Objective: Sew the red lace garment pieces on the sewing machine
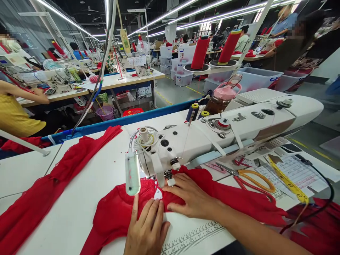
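A red garment piece [114, 209] with a lacy part lies across the sewing machine bed, beneath the needle area of the white sewing machine [191, 141]. My left hand [148, 226] rests on the cloth in front of the needle, fingers stretched out and pressing it flat. To the right of the presser foot, my right hand [186, 194] lies over the same red cloth with its fingers extended. A small white gap shows in the fabric between the hands. The needle tip is hidden behind machine parts and fingers.
A long red fabric strip [58, 170] lies at the left. Orange-handled scissors [255, 179], a yellow tape measure [288, 180] and written sheets [302, 170] are at the right. Red thread cones [199, 53] stand behind the machine. Another person [16, 109] works at the far left.
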`<state>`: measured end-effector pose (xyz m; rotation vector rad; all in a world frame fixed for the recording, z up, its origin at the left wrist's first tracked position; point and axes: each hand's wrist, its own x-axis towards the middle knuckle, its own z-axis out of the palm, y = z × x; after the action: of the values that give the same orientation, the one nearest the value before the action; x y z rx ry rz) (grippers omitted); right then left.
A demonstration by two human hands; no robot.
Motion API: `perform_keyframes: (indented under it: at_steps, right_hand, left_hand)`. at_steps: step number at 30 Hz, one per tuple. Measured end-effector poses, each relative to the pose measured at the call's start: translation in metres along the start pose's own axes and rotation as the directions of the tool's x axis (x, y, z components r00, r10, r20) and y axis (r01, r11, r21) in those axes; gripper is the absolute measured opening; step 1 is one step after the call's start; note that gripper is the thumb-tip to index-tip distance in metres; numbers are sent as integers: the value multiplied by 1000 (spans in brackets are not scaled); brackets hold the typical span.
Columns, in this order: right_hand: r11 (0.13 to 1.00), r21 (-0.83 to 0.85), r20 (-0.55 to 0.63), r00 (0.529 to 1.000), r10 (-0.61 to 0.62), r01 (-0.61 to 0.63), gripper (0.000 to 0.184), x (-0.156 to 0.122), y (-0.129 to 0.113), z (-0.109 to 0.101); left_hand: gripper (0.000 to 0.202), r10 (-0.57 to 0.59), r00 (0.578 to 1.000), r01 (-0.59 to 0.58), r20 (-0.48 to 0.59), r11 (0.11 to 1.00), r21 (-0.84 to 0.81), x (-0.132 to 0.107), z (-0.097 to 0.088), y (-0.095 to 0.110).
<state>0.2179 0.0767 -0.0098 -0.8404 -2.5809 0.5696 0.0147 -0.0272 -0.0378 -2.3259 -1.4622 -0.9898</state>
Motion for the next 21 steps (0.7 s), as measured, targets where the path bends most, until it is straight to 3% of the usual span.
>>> perform_keyframes:
  at_steps: [4,6,9,12,16,21]
  right_hand:
    - [999,10,-14,999,-53,53,44,0,-5,-12]
    - [999,7,-85,995,-50,50,31,3,-10,-18]
    - [999,-20,-158,986,-46,44,31,7,-16,-18]
    - [997,-67,-49,997,-51,48,37,7,-15,-9]
    - [998,-46,154,987,44,-37,69,-2,-6,-4]
    - [998,-2,191,980,59,-59,72,-6,-4,-11]
  left_hand:
    - [31,62,992,-58,108,998,-35,13,-20,-14]
    - [31,42,994,-37,101,998,-55,26,-29,-24]
    - [31,-2,994,16,109,992,-123,41,-31,-34]
    - [33,19,982,1,190,994,-106,36,-19,-41]
    - [64,-12,950,-12,311,997,73,13,-8,-48]
    - [71,-41,942,-5,333,990,138,3,-11,-51]
